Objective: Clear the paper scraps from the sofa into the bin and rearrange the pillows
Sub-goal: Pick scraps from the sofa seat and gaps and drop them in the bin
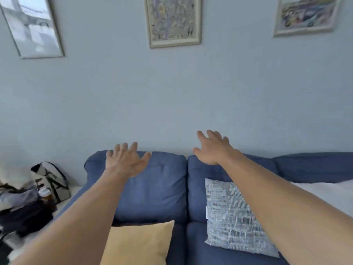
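Head view: two bare forearms reach forward over the sofa (pixel 180 245) toward the wall (pixel 172 92).
Left grip (pixel 126 161): open and empty, fingers spread, in front of the top of the left back cushion (pixel 152 192); whether it touches the cushion, I cannot tell.
Right grip (pixel 214 148): open and empty, fingers spread, at the top edge of the right back cushion (pixel 196 188).
Yellow pillow (pixel 137 245): on the near left seat, its left side hidden by the left forearm.
Patterned pillow (pixel 233 217): blue and white, on the right seat, leaning on the right back cushion, partly under the right forearm.
Blanket (pixel 324 194): white, on the sofa at the right.
Bags (pixel 49 180): heaped left of the sofa.
Pictures (pixel 172 20): three, framed, on the far wall.
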`<action>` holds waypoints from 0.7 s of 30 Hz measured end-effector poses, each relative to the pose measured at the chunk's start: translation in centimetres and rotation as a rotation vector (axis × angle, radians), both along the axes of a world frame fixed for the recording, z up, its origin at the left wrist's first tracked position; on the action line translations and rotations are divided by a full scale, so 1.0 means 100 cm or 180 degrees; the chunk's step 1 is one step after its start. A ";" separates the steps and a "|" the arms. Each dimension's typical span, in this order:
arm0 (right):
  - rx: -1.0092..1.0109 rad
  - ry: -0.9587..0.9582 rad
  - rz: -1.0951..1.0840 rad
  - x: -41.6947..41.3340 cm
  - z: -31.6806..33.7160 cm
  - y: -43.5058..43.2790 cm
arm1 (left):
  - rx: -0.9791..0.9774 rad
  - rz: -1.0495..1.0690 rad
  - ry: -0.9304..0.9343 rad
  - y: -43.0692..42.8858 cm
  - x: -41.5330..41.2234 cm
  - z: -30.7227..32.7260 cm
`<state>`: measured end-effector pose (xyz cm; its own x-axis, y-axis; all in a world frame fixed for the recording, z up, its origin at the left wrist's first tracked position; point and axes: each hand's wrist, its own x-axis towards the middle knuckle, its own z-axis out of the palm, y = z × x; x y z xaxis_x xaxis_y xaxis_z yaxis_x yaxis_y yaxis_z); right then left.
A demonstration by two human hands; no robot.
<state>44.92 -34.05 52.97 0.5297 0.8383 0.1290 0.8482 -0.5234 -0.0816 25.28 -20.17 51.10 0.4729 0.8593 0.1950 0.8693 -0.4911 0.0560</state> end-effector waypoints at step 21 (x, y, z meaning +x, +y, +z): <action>-0.0536 0.0342 -0.1198 0.308 -0.115 -0.159 | -0.0683 -0.1110 0.0090 -0.088 0.369 -0.130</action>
